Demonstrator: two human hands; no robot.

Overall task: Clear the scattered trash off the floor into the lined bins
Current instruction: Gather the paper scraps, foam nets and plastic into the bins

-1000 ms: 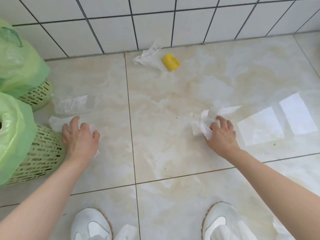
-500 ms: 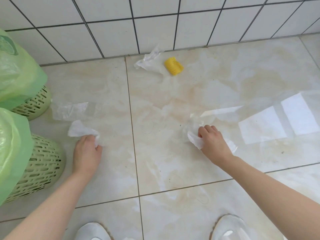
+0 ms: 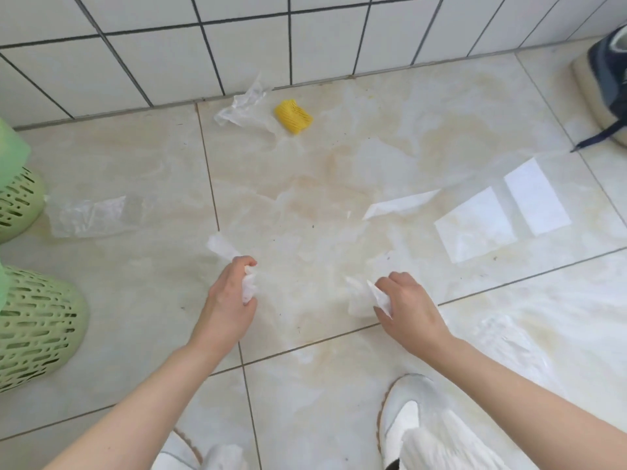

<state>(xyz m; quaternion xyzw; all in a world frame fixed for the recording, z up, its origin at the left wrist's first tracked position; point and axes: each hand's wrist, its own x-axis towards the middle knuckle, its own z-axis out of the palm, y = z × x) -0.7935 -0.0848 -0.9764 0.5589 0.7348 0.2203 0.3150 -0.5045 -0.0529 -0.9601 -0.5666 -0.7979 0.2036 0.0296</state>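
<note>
Both green bins sit cut off at the frame's edge. Left hand and right hand — fingers closed on white tissues — now hover nearer together, mid-floor.

Single head view from my head, pitched steeply forward and down at the beige floor tiles, close over my forearms, my white shoes at the bottom edge, the white tiled wall at the top.
</note>
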